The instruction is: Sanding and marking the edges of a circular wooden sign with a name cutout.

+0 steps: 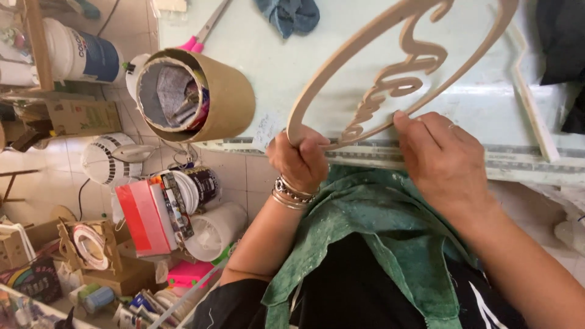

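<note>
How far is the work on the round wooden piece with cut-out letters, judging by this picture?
Done: the wooden ring is already cut out, script letters included. In hand: the left hand grips its lower rim, and the right hand presses its fingers on the edge, over the pale green table. Left: the wood looks bare, with no paint or finish visible.

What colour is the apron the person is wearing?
Mottled green apron, paint-flecked; the head view shows it best.

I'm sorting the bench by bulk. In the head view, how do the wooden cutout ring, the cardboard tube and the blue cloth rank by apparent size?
1. Wooden cutout ring, partly out of frame.
2. Cardboard tube.
3. Blue cloth, cut off by the top edge, so its full size is unsure.
</note>
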